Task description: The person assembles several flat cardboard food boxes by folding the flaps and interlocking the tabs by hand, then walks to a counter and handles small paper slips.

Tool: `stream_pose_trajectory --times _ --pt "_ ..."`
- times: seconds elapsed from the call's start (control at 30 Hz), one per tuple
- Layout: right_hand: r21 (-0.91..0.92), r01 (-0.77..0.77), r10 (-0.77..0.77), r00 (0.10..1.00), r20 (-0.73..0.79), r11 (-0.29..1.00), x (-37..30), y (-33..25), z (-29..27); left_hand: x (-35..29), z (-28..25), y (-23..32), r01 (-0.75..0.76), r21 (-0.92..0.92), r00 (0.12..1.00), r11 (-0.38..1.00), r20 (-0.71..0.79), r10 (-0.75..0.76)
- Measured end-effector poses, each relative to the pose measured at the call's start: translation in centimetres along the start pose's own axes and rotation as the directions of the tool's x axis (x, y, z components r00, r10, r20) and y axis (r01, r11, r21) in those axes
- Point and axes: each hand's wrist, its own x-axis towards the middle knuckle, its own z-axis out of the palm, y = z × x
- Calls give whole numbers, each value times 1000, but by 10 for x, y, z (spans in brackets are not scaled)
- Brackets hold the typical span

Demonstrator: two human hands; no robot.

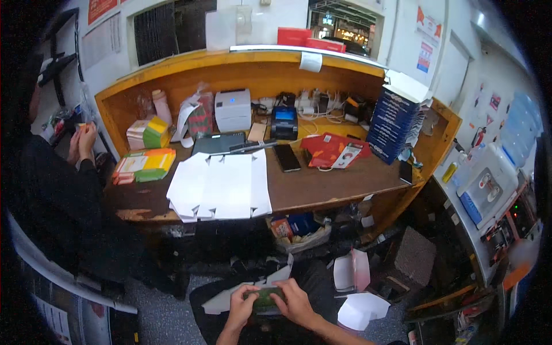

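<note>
Low in front of me, over my lap, lies a partly folded carton blank with pale flaps and a dark green panel between my hands. My left hand grips its left side, thumb bent inward over the green part. On the opposite side my right hand holds the edge, fingers on top and thumb toward the middle. To the right of my lap, a white and pink folded box stands on the floor, with another white box nearer to me.
Flat white carton blanks are stacked on the brown desk. Behind them are a white label printer, a card terminal, a phone and a tall dark blue box stack. A person in black is at left.
</note>
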Motion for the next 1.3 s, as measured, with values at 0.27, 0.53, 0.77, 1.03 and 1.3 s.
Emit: stream_pose_trajectory --times 0.27,0.53,0.77,1.03,1.3 --pt "33 -68 70 993 -96 997 -1 3 -14 -3 12 37 -192 252 981 949 28 191" --pt "204 -99 80 992 100 974 -12 -3 -19 -17 9 60 -452 267 889 851 206 408" --pt "868 -497 646 663 379 2 -15 45 -65 -56 11 91 -638 210 630 741 696 346" --pt "141 252 -225 957 -184 957 -41 -81 -89 -89 -1 74 -409 -37 856 912 332 397" --pt "392 572 -497 821 -283 721 -72 -156 -70 -206 1 185 -669 -216 740 711 -272 615"
